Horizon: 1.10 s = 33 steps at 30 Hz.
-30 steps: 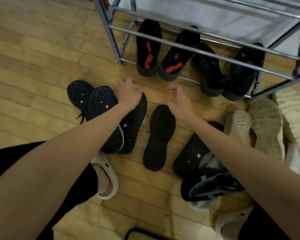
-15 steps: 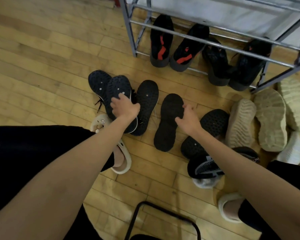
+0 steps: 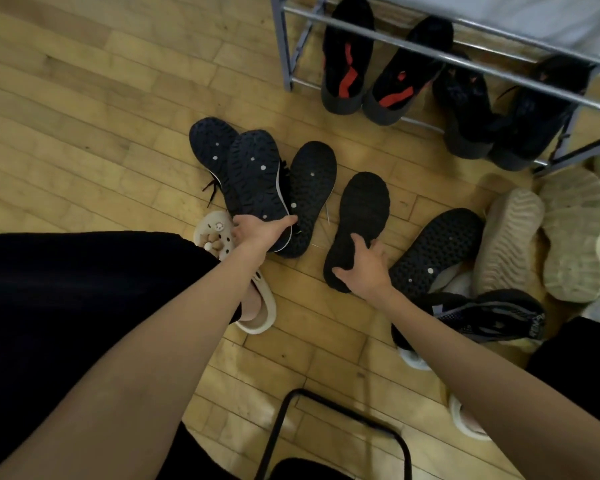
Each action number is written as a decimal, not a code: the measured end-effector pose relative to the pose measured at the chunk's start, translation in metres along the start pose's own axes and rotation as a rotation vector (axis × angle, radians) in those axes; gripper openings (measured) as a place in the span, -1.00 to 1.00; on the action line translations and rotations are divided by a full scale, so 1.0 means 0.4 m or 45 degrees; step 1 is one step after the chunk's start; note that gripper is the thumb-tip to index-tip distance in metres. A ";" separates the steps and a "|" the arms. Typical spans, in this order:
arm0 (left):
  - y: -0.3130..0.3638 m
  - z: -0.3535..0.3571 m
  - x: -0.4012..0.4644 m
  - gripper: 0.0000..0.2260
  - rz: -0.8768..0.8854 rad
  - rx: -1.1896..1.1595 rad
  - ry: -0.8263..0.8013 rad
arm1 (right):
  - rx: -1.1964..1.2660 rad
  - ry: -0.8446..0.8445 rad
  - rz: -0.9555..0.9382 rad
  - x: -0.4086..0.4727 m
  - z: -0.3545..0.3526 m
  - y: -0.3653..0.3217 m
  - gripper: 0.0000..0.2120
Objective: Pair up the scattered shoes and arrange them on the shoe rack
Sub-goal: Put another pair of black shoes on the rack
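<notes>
1. Wooden floor [image 3: 84, 140] is lying under everything, and the grey shoe rack [image 3: 465, 60] is standing far past both hands, with four dark shoes already sitting on its bottom rail.
2. The left hand [image 3: 257, 233] is closing around the heel end of a dark blue shoe [image 3: 253, 171] that is lying sole up. More dark shoes are touching it on both sides.
3. The right hand [image 3: 364, 268] is pressing on the heel end of a black shoe [image 3: 357, 216], with the fingers spread and starting to curl around it.
4. The two shoes are showing different soles, so I am thinking they are not a pair. It is worth checking the bumps on each sole before picking.
5. Gripping each shoe firmly by the heel is a good way to lift it without dragging the shoes next to it.
6. Tan shoes [image 3: 541, 244] are lying to the right of the right hand, partly cut off by the edge.
7. The tops of the flipped shoes are hiding, so matching is hard.
</notes>
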State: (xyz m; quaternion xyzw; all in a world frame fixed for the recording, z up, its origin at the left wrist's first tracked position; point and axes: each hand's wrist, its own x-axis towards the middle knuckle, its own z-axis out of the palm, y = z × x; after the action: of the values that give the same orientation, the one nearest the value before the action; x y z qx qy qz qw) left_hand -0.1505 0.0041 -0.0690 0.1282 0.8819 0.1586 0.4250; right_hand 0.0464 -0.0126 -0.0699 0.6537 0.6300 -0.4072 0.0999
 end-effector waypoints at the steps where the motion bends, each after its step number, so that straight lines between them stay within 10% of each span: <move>1: -0.001 -0.001 0.004 0.14 0.006 -0.008 -0.012 | -0.021 -0.029 -0.010 0.001 0.003 0.003 -0.23; 11: 0.001 -0.007 -0.001 -0.04 0.088 -0.190 -0.046 | 0.064 -0.093 -0.102 0.016 -0.048 0.044 -0.48; 24: 0.027 0.093 -0.164 -0.14 0.701 0.087 -0.356 | 1.372 -0.168 0.161 0.035 -0.187 -0.016 -0.69; 33: 0.048 0.081 -0.162 -0.13 0.655 0.161 -0.591 | 1.250 -0.041 -0.021 0.054 -0.187 -0.005 -0.65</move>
State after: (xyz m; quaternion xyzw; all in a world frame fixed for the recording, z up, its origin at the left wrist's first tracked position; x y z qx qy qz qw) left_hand -0.0838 0.0038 -0.0347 0.4049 0.7088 0.1721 0.5514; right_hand 0.0721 0.0519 -0.0349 0.6123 0.3673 -0.6668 -0.2135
